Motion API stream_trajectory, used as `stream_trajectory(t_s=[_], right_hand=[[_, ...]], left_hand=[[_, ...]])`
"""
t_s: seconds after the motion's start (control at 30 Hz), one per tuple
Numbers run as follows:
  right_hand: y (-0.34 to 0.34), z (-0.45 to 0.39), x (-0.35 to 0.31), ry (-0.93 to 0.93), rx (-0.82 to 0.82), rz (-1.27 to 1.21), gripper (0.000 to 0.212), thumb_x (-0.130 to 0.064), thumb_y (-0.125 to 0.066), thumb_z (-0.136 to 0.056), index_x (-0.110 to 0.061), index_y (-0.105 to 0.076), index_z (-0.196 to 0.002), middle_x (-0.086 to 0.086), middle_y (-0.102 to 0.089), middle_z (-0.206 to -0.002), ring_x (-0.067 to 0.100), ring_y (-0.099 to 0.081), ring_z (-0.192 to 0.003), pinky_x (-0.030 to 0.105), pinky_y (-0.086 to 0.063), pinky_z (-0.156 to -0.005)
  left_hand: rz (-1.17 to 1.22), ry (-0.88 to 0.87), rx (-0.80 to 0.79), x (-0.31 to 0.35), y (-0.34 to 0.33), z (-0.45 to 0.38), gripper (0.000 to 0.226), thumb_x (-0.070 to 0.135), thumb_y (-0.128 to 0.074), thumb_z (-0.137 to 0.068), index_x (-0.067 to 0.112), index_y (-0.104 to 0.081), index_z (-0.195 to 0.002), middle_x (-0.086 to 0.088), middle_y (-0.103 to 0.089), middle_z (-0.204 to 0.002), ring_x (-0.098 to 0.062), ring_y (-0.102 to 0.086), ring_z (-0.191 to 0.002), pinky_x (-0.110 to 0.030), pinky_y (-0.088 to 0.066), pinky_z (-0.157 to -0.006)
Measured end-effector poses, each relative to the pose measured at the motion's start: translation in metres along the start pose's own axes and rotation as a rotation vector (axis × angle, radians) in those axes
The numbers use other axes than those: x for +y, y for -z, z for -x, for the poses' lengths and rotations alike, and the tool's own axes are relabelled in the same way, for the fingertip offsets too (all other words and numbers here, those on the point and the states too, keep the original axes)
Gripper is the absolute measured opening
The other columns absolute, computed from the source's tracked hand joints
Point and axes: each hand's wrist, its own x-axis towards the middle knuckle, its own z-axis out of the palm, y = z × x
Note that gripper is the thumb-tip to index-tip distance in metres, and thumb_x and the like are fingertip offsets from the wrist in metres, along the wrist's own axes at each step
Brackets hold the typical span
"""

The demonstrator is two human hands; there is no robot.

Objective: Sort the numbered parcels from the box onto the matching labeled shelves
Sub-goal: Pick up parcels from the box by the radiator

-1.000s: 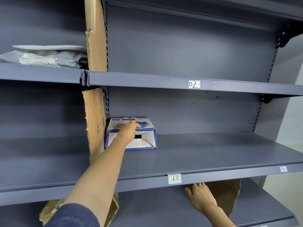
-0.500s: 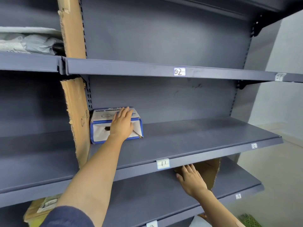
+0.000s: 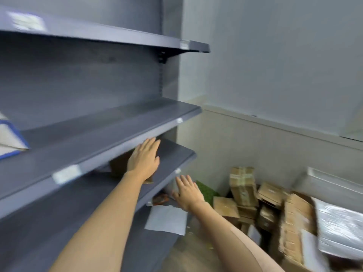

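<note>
Grey metal shelves (image 3: 110,122) mostly bare; blue-and-white carton (image 3: 9,140) parked on middle shelf, far left. Left hand (image 3: 144,160) and right hand (image 3: 187,190) both spread, nothing held. Between parcels, judged. Next pick required from brown cardboard parcels (image 3: 265,209) heaped on floor, number checked first.

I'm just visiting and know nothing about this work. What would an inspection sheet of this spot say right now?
Surface: grey metal shelves, edge labels too blurred to read.
Job's things: blue-and-white box on a middle shelf; pile of cardboard parcels on the floor.
Clutter: loose grey sheet by the lowest shelf.
Hands: left hand open, at the shelf edge; right hand open, holding nothing.
Cables: nothing seen.
Surroundings: pale wall.
</note>
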Motion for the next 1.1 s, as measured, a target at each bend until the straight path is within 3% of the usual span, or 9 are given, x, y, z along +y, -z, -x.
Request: stream_trajectory(t_s=[0.13, 0.33, 0.63, 0.9, 1.1], right_hand=[[0.004, 0.031, 0.097, -0.165, 0.014, -0.017, 0.059, -0.038, -0.030, -0.102, -0.014, -0.012, -0.152, 0.005, -0.006, -0.160, 0.023, 0.001, -0.148, 0.039, -0.008, -0.118], [0.017, 0.067, 0.223, -0.347, 0.036, -0.039, 0.059, -0.040, -0.028, -0.102, -0.013, -0.012, -0.152, 0.006, -0.006, -0.160, 0.024, 0.001, -0.148, 0.039, -0.009, -0.119], [0.014, 0.122, 0.347, -0.523, 0.049, -0.122, 0.059, -0.041, -0.027, -0.102, -0.015, -0.010, -0.153, 0.006, -0.005, -0.160, 0.024, 0.001, -0.148, 0.039, -0.007, -0.119], [-0.001, 0.167, 0.437, -0.735, 0.026, -0.135, 0.055, -0.040, -0.026, -0.102, -0.015, -0.015, -0.150, 0.006, -0.012, -0.158, 0.023, -0.005, -0.147, 0.039, -0.014, -0.117], [0.005, 0.178, 0.508, -0.886, -0.038, -0.138, 0.058, -0.039, -0.023, -0.102, -0.014, -0.007, -0.152, 0.005, -0.006, -0.160, 0.022, -0.001, -0.147, 0.038, -0.010, -0.117]], left_hand=[[0.003, -0.015, -0.225, 0.073, -0.052, -0.001, 0.062, 0.030, -0.034, -0.101, 0.015, -0.003, -0.153, -0.003, 0.002, -0.160, -0.019, 0.000, -0.148, -0.033, -0.008, -0.118], [0.069, -0.169, -0.389, 0.197, -0.106, -0.007, 0.064, 0.032, -0.034, -0.102, 0.017, 0.001, -0.153, -0.001, 0.005, -0.160, -0.018, 0.002, -0.148, -0.034, -0.009, -0.118], [0.121, -0.318, -0.513, 0.332, -0.168, -0.015, 0.063, 0.033, -0.033, -0.102, 0.018, 0.000, -0.153, 0.000, 0.002, -0.161, -0.017, 0.001, -0.148, -0.036, -0.007, -0.118], [0.146, -0.484, -0.620, 0.428, -0.224, -0.032, 0.063, 0.034, -0.034, -0.101, 0.020, 0.000, -0.153, 0.001, -0.002, -0.160, -0.016, -0.002, -0.147, -0.034, -0.008, -0.118], [0.205, -0.581, -0.686, 0.501, -0.273, -0.069, 0.064, 0.035, -0.034, -0.101, 0.018, 0.000, -0.153, 0.001, -0.004, -0.160, -0.016, -0.003, -0.147, -0.033, -0.007, -0.118]])
